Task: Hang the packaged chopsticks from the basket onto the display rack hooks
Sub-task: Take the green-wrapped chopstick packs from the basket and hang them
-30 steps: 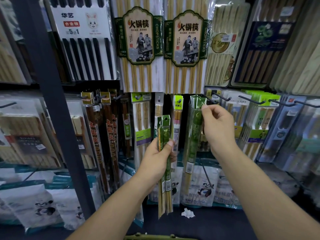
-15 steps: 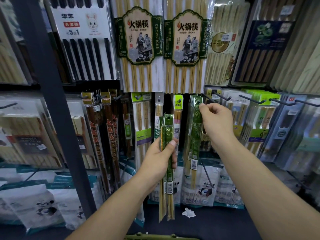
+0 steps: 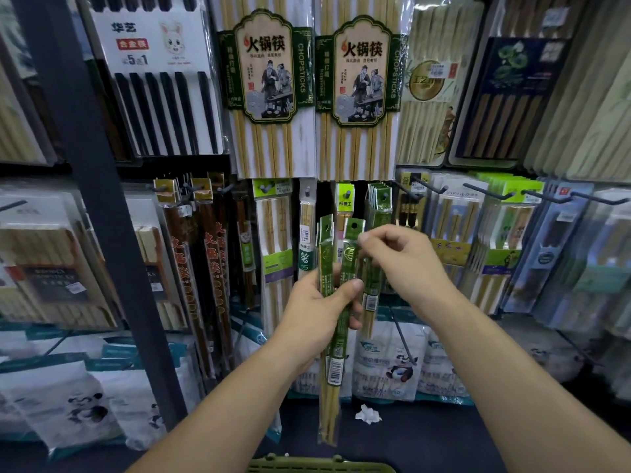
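My left hand point(image 3: 317, 312) grips a small bundle of green packaged chopsticks point(image 3: 336, 336) upright in front of the rack. My right hand point(image 3: 406, 264) has come to the bundle's top, and its fingertips pinch the header of the rightmost pack point(image 3: 353, 233), just below its hang hole. Several matching green packs point(image 3: 379, 203) hang from a hook right behind, in the lower row. The green basket's rim point(image 3: 321, 466) shows at the bottom edge.
Black hooks point(image 3: 428, 187) stick out to the right, some holding other packs. Large hot-pot chopstick packs point(image 3: 269, 90) hang above. A dark upright post point(image 3: 102, 206) stands left. Panda-printed bags point(image 3: 389, 363) line the bottom shelf, with a crumpled paper scrap point(image 3: 367, 414) on it.
My right hand let go of the pack it had put on the hook and came down and left to the bundle. My left hand stayed about where it was.
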Demonstrator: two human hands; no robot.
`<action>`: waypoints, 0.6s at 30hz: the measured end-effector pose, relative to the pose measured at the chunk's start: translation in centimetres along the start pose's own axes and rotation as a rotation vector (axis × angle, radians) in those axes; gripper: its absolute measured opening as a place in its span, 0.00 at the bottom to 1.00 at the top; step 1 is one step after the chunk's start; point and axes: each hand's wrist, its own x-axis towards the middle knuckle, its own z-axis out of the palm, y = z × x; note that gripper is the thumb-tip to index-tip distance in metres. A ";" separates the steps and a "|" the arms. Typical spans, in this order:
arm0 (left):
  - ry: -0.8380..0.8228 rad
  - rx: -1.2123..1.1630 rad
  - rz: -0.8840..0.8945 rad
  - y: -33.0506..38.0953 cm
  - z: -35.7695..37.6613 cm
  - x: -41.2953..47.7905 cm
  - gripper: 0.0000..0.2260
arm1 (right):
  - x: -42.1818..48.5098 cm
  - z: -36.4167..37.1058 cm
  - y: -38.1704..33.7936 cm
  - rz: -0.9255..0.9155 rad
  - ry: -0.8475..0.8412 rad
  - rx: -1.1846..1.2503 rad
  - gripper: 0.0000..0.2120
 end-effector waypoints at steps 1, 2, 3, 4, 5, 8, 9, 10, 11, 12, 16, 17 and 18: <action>0.000 -0.005 -0.003 0.1 0.2 0.0 0.07 | -0.3 0.2 0.0 -0.005 -0.031 0.003 0.13; 0.003 -0.012 -0.004 0.1 0.3 -0.1 0.07 | -0.5 0.3 -0.1 -0.007 -0.044 0.007 0.15; 0.005 -0.016 -0.001 0.1 0.4 -0.1 0.07 | -0.7 0.5 -0.2 -0.005 -0.046 0.012 0.17; 0.009 -0.021 0.003 0.0 0.4 -0.1 0.06 | -0.8 0.5 -0.2 -0.001 -0.040 0.015 0.17; 0.012 -0.028 0.005 0.0 0.4 -0.1 0.07 | -0.8 0.6 -0.2 0.005 -0.033 0.015 0.18; 0.030 -0.056 -0.012 0.1 0.4 0.0 0.09 | -0.3 0.4 -0.3 0.058 0.017 0.071 0.18; 0.040 -0.048 -0.013 0.1 0.4 0.0 0.08 | 0.0 0.2 -0.3 0.078 0.043 0.097 0.17; 0.055 -0.023 -0.009 0.1 0.4 0.1 0.08 | 0.4 0.0 -0.3 0.094 0.070 0.113 0.18; 0.078 0.006 -0.002 0.1 0.3 0.1 0.09 | 0.7 -0.2 -0.4 0.106 0.090 0.120 0.18; 0.105 0.035 0.006 0.1 0.2 0.1 0.11 | 1.1 -0.3 -0.5 0.110 0.104 0.128 0.18; 0.099 0.134 -0.015 0.1 -0.5 0.2 0.23 | 2.3 -0.7 -0.6 0.107 0.200 0.153 0.15; 0.083 0.119 -0.034 0.0 -0.5 0.1 0.26 | 2.5 -0.8 -0.5 0.115 0.235 0.169 0.14; 0.070 0.096 -0.052 0.1 -0.5 0.0 0.29 | 2.8 -0.8 -0.4 0.125 0.258 0.180 0.14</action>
